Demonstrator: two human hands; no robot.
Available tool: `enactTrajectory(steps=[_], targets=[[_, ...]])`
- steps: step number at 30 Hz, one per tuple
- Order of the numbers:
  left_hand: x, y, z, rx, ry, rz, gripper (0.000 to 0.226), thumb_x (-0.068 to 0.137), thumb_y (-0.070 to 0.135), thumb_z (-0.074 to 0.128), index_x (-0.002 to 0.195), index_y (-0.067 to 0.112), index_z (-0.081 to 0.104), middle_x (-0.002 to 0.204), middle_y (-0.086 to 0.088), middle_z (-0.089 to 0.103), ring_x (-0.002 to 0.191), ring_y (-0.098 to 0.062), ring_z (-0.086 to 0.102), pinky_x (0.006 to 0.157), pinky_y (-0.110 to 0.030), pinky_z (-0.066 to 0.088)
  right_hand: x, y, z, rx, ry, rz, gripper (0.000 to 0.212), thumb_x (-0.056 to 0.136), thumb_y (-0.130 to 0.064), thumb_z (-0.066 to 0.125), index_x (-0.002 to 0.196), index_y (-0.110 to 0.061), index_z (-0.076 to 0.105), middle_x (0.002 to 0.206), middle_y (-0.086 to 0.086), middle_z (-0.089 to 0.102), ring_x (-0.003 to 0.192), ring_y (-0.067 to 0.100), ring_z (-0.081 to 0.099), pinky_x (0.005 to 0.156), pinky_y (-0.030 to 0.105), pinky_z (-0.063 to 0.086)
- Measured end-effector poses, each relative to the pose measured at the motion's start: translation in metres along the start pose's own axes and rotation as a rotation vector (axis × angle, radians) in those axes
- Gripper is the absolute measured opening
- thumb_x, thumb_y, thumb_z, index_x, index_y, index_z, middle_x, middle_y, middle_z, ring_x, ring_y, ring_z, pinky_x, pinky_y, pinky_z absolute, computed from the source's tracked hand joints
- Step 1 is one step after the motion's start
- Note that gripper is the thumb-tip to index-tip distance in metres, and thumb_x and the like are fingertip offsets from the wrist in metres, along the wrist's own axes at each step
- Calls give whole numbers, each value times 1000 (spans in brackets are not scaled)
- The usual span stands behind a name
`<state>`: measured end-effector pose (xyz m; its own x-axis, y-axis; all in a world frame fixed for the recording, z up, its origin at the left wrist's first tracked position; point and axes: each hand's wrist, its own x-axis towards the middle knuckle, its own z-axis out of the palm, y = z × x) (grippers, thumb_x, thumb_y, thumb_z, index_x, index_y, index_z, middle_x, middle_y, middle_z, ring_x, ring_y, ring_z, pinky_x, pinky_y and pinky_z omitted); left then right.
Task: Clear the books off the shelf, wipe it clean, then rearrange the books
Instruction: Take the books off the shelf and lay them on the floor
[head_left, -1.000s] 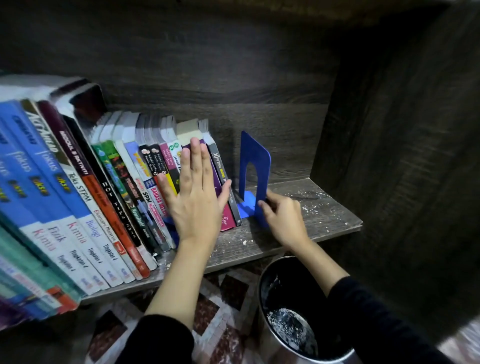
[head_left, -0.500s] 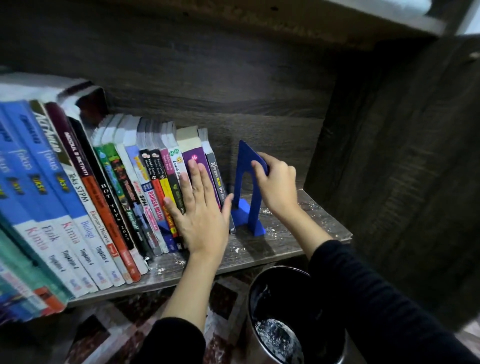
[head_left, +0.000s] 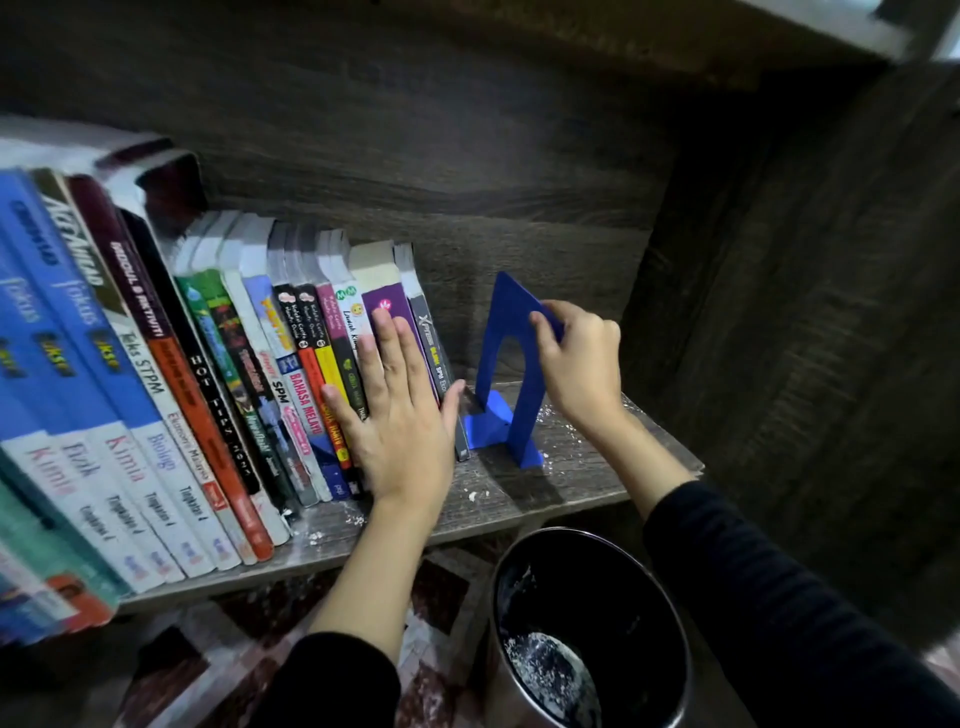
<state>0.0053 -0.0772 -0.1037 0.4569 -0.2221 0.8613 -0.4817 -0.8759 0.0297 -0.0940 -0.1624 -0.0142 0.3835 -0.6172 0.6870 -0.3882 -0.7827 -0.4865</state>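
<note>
Books (head_left: 208, 389) stand in a row on the shelf (head_left: 582, 478), filling the view from 9 o'clock to centre, all leaning left, with the tall blue ones at the far left. The last one, a grey spine (head_left: 434, 353), ends the row.

Left hand (head_left: 400, 415): flat, fingers straight and together, palm pressed on the last few spines, thumb out toward 3 o'clock and hooked past the grey spine.

Right hand (head_left: 582, 364): fingers and thumb pinch the upper right edge of the blue bookend (head_left: 506, 306), which stands just at 3 o'clock of the row with a narrow gap between. Its base tongue points toward the books.

White crumbs (head_left: 472, 496) lie on the bare board. A metal bin (head_left: 623, 597) sits below at 5 o'clock.

Judgement: the step is handling the bookend while bracing the row. I cannot tell whether it is being seated or taken away.

- If seating it: keep the palm firm, slide the bookend along the board toward 9 o'clock, tongue under the grey spine, plate flush.
- If removing it: hold the brace until the books settle, or the end volumes topple toward 3 o'clock.
- A high pinch tips the plate, so a lower grip steers better.
- Crumbs under the base suggest the wiping is unfinished.
</note>
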Motion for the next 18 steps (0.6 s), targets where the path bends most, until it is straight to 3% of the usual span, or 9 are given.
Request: enactTrajectory(steps=[5,14,18], targets=[[0,0,0,-5,-2,5,84,93,62,2,148,0,-11,149,-20,-32,135,-32,-36,105,-59,-20,0,0,0,-34,12,-35,24,98,-12,50,109,2,66,85,15,70,75,27,64,71,41,50],[0,0,0,-18,12,5,83,94,60,5,148,-1,-10,149,-20,-32,136,-31,-35,106,-59,-19,4,2,-4,-65,6,-39,25,97,-11,50,106,5,67,83,19,69,75,32,62,71,36,42],[0,0,2,-32,12,1,82,95,58,8,148,-1,-9,150,-19,-32,137,-29,-34,106,-58,-20,6,10,-14,-78,0,-26,24,97,-11,49,105,3,68,81,19,69,73,32,62,69,41,46]])
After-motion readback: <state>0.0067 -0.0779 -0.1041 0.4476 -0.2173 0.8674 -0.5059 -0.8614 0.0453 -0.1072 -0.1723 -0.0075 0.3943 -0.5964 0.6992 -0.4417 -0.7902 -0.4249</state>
